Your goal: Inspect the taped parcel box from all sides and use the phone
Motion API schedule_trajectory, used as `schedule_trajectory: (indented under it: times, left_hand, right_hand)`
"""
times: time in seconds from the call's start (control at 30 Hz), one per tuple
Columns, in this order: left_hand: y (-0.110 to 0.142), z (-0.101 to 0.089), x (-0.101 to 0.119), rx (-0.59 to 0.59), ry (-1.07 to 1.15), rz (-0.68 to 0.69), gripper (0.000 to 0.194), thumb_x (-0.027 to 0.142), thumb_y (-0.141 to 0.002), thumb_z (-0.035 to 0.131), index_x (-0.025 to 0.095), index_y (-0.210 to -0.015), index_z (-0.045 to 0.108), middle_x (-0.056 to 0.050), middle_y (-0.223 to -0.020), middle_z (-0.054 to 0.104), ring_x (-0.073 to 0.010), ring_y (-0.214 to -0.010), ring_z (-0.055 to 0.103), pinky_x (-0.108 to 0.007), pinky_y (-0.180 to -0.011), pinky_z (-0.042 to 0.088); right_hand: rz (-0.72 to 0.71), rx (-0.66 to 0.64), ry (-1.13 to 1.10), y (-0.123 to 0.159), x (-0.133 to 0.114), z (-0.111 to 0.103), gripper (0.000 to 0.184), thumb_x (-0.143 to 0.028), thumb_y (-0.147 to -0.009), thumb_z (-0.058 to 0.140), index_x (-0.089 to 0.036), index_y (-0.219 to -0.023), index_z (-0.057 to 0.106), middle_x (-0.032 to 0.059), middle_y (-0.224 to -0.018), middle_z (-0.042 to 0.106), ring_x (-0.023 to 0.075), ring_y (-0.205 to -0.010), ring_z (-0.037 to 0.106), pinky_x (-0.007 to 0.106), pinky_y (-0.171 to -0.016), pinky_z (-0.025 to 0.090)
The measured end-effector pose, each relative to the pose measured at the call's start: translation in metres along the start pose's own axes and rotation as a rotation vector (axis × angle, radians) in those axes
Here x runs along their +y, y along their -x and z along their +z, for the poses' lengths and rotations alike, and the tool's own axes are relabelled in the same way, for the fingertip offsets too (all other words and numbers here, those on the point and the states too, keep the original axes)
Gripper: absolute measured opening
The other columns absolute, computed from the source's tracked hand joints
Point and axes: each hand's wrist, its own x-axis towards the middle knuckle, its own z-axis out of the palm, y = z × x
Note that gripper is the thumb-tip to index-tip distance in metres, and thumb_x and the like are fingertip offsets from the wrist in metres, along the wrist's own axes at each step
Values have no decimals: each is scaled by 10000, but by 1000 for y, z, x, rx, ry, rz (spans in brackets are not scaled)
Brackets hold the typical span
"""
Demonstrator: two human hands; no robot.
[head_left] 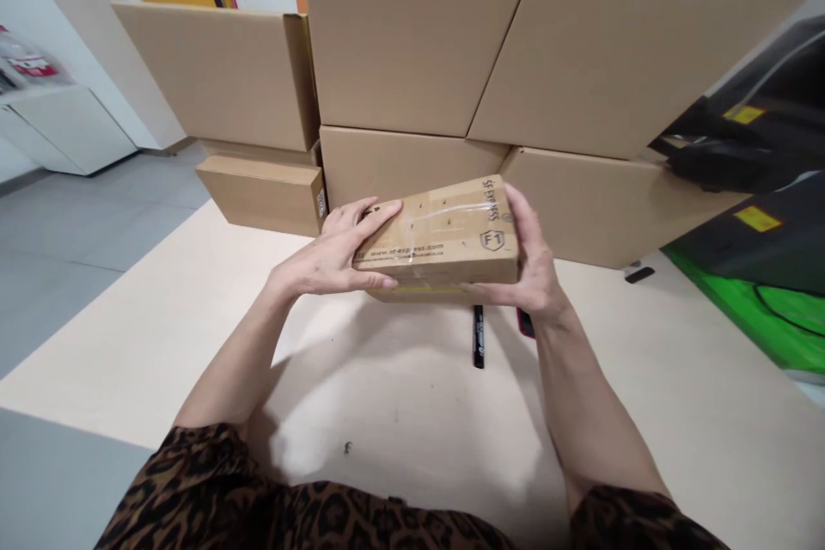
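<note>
A small brown cardboard box [444, 228] with "SF EXPRESS" printing and clear tape across its top is held up in front of me, tilted slightly. My left hand [335, 253] grips its left end, fingers over the top and thumb along the near lower edge. Around the right end wraps my right hand [532, 266], its thumb under the near edge. Below the box's near side shows more cardboard with a yellow line; whether it belongs to the same box I cannot tell. A black marker pen [478, 337] lies on the table just below the box.
Large cardboard boxes [412, 43] stand stacked along the back of the table [387, 412]. A smaller closed carton [261, 193] sits at back left. Beside my right wrist lies a dark red-edged object [526, 324]. A small black object [640, 275] is farther right, near dark bags [766, 223].
</note>
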Motion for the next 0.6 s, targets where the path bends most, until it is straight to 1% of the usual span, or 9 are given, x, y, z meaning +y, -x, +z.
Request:
schedule_trajectory:
  times: [0.07, 0.13, 0.2, 0.23, 0.3, 0.4, 0.47, 0.53, 0.6]
  left_hand:
    - [-4, 13, 6, 22, -69, 34, 1264, 809, -693, 842, 369, -1734, 276, -193, -1701, 333, -530, -1581, 257, -803, -1283, 156]
    - [-8, 27, 12, 55, -106, 57, 1259, 861, -731, 765, 350, -1748, 226, -208, -1649, 348, -490, -1496, 359, -775, -1234, 278]
    - [-10, 37, 16, 85, -128, 62, 1212, 884, -757, 715, 361, -1743, 241, -197, -1585, 376, -453, -1421, 417, -738, -1182, 362]
    - [-10, 39, 17, 95, -138, 61, 1194, 888, -761, 706, 368, -1738, 257, -191, -1559, 387, -444, -1400, 429, -729, -1168, 379]
    - [-8, 38, 19, 98, -155, 64, 1183, 884, -767, 709, 382, -1736, 252, -185, -1536, 397, -440, -1397, 434, -727, -1165, 382]
    - [-5, 33, 25, 98, -182, 132, 1213, 843, -810, 708, 386, -1756, 103, -202, -1600, 365, -452, -1474, 397, -718, -1193, 366]
    - [-4, 32, 33, 138, -207, 201, 1223, 819, -836, 707, 370, -1760, 44, -220, -1666, 310, -463, -1534, 354, -698, -1217, 355]
    - [-4, 33, 40, 194, -228, 250, 1186, 810, -846, 710, 369, -1758, 94, -218, -1679, 306, -463, -1534, 368, -676, -1216, 366]
    - [-4, 35, 45, 232, -241, 280, 1119, 801, -854, 712, 387, -1747, 177, -199, -1636, 359, -442, -1479, 433, -649, -1192, 403]
  right_hand:
    - [-70, -100, 147, 1, -2, 2, 1267, -495, -561, 1036, -407, -1656, 404, 58, -1700, 441, 420, -1607, 390, 642, -1352, 288]
    - [-135, -189, 265, 1, -4, 1, 1292, -535, -604, 1017, -405, -1692, 333, 83, -1707, 403, 431, -1618, 357, 661, -1349, 283]
    - [-175, -239, 335, 1, -7, -1, 1292, -572, -658, 984, -422, -1716, 258, 95, -1711, 372, 432, -1621, 343, 671, -1344, 286]
    - [-184, -253, 355, 1, -8, -2, 1292, -591, -677, 967, -431, -1722, 225, 97, -1715, 357, 434, -1621, 338, 675, -1340, 291]
    - [-179, -269, 382, 0, -9, -3, 1290, -623, -707, 936, -437, -1729, 171, 103, -1724, 330, 441, -1624, 327, 686, -1329, 307]
    - [-164, -289, 424, 1, -11, 2, 1295, -637, -731, 903, -423, -1737, 117, 115, -1739, 307, 449, -1625, 325, 699, -1312, 331]
    - [-189, -288, 457, 2, -13, 7, 1280, -632, -745, 886, -415, -1741, 111, 117, -1743, 315, 449, -1618, 334, 703, -1313, 325]
    - [-226, -280, 477, 5, -16, 12, 1251, -634, -765, 861, -414, -1743, 113, 111, -1748, 320, 448, -1614, 339, 702, -1315, 318]
    - [-249, -277, 490, 6, -17, 16, 1223, -644, -791, 830, -414, -1745, 100, 103, -1762, 308, 446, -1613, 338, 695, -1311, 325]
